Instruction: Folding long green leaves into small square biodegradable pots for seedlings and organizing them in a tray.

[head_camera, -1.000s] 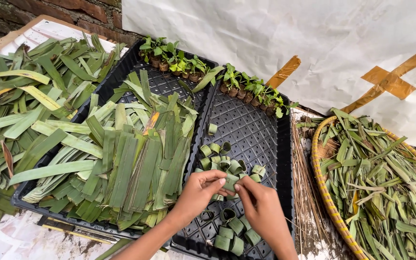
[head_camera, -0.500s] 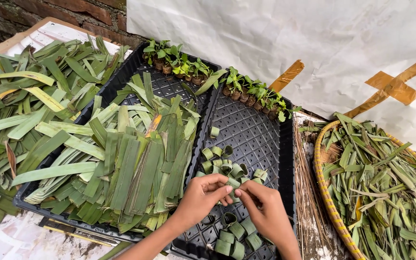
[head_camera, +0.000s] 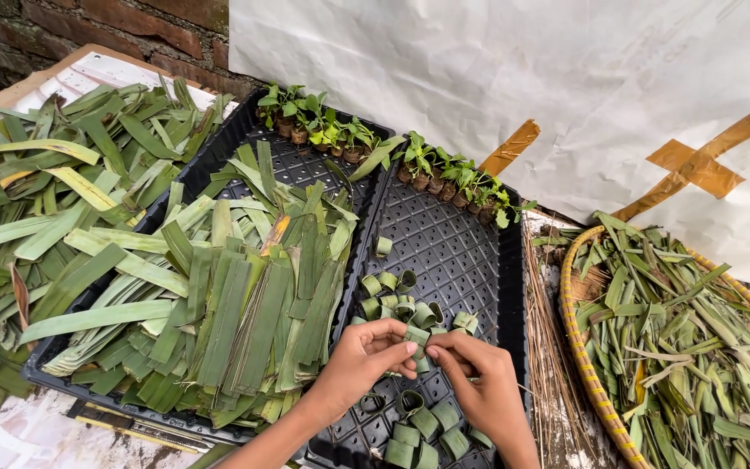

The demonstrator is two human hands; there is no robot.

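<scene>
Left hand (head_camera: 366,354) and right hand (head_camera: 475,373) pinched shut on one leaf ring (head_camera: 416,337) above right tray (head_camera: 470,252) of rings; left tray (head_camera: 219,152) piled with strips (head_camera: 245,304); basket (head_camera: 579,347) of scraps right.

Left hand (head_camera: 359,358): forearm entering from lower left, fingers curled, tips pinched together. Right hand (head_camera: 482,382): forearm from below, fingertips pinched, meeting the left's.

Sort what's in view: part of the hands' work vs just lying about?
In hand: left hand and right hand pinching one leaf ring; leaf rings in the black tray; cut leaf strips.

Lying about: seedlings, basket of scraps, stick bundle, loose leaves.
</scene>
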